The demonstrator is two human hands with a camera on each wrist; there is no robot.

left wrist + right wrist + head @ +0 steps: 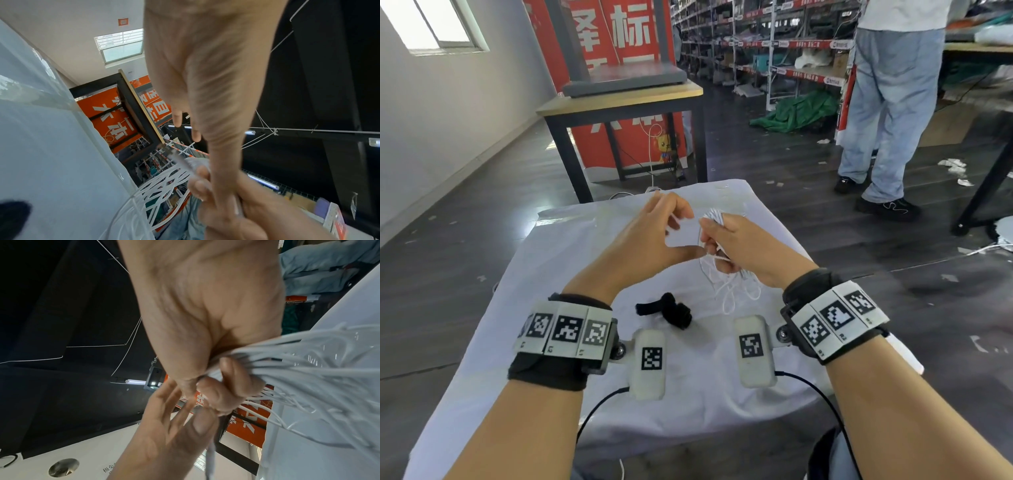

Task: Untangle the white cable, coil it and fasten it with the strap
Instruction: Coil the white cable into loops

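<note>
The white cable is gathered into a bundle of loops. My right hand grips it in a fist above the table, so loops stick out above the fist and hang below it. In the right wrist view the loops fan out from my curled fingers. My left hand is right beside it, thumb reaching toward the right fist. A loose strand runs through its curled fingers. That strand is blurred in the left wrist view. The black strap lies on the white cloth, nearer to me than both hands.
The cloth-covered table is small, and its far edge is just past my hands. Beyond it stand a dark-framed wooden table and a red banner. A person in jeans stands at the right near warehouse shelves.
</note>
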